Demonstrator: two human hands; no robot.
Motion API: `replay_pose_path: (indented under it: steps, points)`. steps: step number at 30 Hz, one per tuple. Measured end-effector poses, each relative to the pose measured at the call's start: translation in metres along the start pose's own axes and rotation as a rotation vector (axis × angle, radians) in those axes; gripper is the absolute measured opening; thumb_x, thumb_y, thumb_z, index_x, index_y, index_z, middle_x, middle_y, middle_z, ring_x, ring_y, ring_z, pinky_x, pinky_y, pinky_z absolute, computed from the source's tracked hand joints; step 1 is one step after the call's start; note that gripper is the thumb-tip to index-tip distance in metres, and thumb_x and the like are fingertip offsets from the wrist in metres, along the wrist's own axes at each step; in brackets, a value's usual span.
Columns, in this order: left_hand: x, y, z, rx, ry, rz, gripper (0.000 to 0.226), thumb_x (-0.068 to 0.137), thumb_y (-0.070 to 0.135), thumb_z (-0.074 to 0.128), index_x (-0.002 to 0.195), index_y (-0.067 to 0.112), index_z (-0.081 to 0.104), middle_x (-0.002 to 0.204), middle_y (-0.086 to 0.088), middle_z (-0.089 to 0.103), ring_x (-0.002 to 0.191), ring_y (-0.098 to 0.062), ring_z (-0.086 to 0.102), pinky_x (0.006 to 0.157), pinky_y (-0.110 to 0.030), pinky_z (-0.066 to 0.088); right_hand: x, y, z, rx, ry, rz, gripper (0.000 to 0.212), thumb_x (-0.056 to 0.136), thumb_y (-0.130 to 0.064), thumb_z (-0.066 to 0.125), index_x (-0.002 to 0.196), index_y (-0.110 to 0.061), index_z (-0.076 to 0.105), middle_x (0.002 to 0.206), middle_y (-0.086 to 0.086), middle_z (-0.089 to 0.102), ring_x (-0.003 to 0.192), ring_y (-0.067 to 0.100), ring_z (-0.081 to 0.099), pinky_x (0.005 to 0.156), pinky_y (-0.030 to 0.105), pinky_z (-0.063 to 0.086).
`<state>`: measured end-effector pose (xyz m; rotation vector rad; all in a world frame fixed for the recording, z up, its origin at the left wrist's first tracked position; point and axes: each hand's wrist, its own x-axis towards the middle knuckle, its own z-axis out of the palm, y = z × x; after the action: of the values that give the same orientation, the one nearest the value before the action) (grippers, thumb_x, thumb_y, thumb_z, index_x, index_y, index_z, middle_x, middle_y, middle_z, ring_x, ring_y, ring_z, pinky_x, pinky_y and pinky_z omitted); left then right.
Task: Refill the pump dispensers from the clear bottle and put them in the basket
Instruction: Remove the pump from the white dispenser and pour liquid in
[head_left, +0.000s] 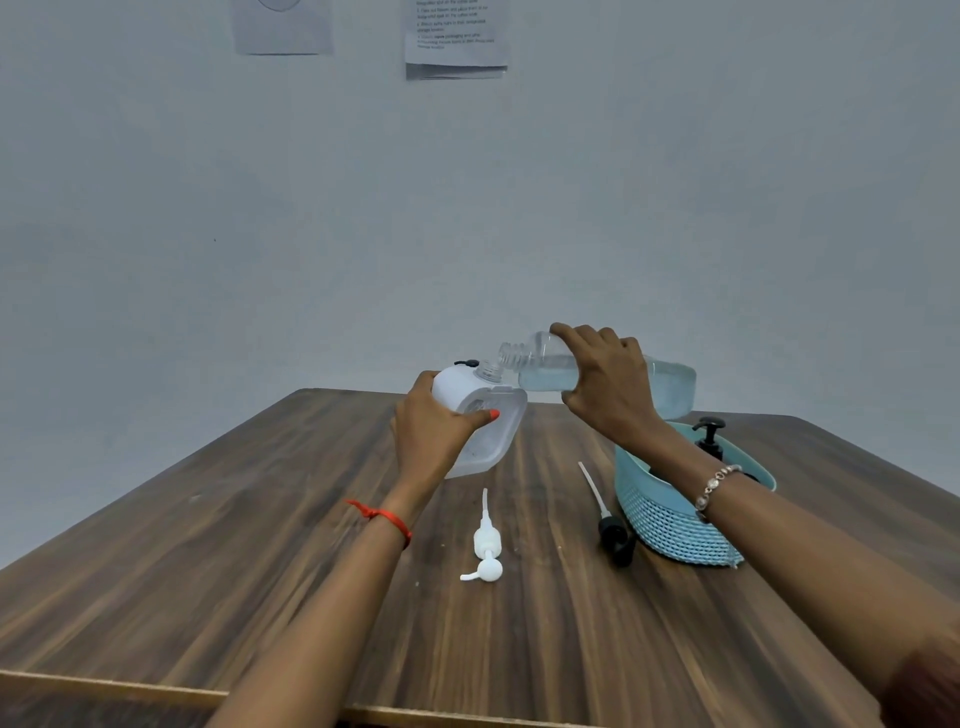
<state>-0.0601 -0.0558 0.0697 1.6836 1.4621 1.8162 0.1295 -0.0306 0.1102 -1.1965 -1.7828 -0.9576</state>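
My left hand (431, 436) grips a white, translucent dispenser body (488, 421) with its neck open, tilted over the table. My right hand (608, 384) holds the clear bottle (545, 366) on its side, its open mouth just above the dispenser's neck; liquid lies in the bottle. A white pump head (487, 545) and a black pump head (613, 530) with long tubes lie loose on the table. A light blue basket (670, 514) at the right holds a dispenser with a black pump (709, 436).
The wooden table (260, 545) ends near me at a pale front edge. A plain wall with two paper sheets (457, 36) stands behind it. A small black object (466, 363) shows behind the white dispenser.
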Motion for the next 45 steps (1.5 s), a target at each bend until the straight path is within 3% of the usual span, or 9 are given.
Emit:
replay_pose_path:
  steps: [5, 13, 18, 45]
  points:
    - [-0.0017, 0.0026, 0.0018, -0.014, -0.01, 0.013, 0.05, 0.059, 0.026, 0.087, 0.094, 0.029, 0.051, 0.088, 0.01, 0.056, 0.085, -0.016, 0.055, 0.081, -0.034, 0.048, -0.0004, 0.0025, -0.0001, -0.015, 0.006, -0.022, 0.071, 0.042, 0.004, 0.076, 0.11, -0.011, 0.06, 0.085, 0.008, 0.067, 0.067, 0.032, 0.06, 0.063, 0.037, 0.045]
    - [-0.0026, -0.0002, 0.002, 0.011, -0.008, 0.015, 0.059, 0.059, 0.028, 0.088, 0.108, 0.013, 0.06, 0.09, 0.008, 0.057, 0.085, -0.016, 0.054, 0.079, -0.035, 0.05, -0.0011, 0.0065, 0.0002, -0.034, 0.016, -0.051, 0.073, 0.042, 0.004, 0.077, 0.111, -0.011, 0.06, 0.087, 0.008, 0.068, 0.068, 0.031, 0.06, 0.064, 0.038, 0.047]
    - [-0.0036, 0.0001, 0.0017, 0.013, -0.004, -0.004, 0.06, 0.057, 0.029, 0.088, 0.107, 0.012, 0.059, 0.09, 0.006, 0.059, 0.091, -0.023, 0.061, 0.082, -0.042, 0.052, -0.0014, 0.0058, -0.0006, -0.047, 0.022, -0.064, 0.073, 0.042, 0.004, 0.078, 0.111, -0.011, 0.06, 0.087, 0.009, 0.068, 0.068, 0.031, 0.06, 0.065, 0.038, 0.048]
    - [-0.0078, 0.002, -0.0006, 0.002, 0.001, -0.014, 0.061, 0.057, 0.029, 0.088, 0.109, 0.013, 0.06, 0.092, 0.006, 0.059, 0.092, -0.022, 0.062, 0.083, -0.041, 0.052, -0.0021, 0.0051, -0.0051, -0.041, 0.029, -0.084, 0.073, 0.042, 0.005, 0.076, 0.111, -0.012, 0.059, 0.088, 0.008, 0.067, 0.069, 0.031, 0.06, 0.066, 0.039, 0.048]
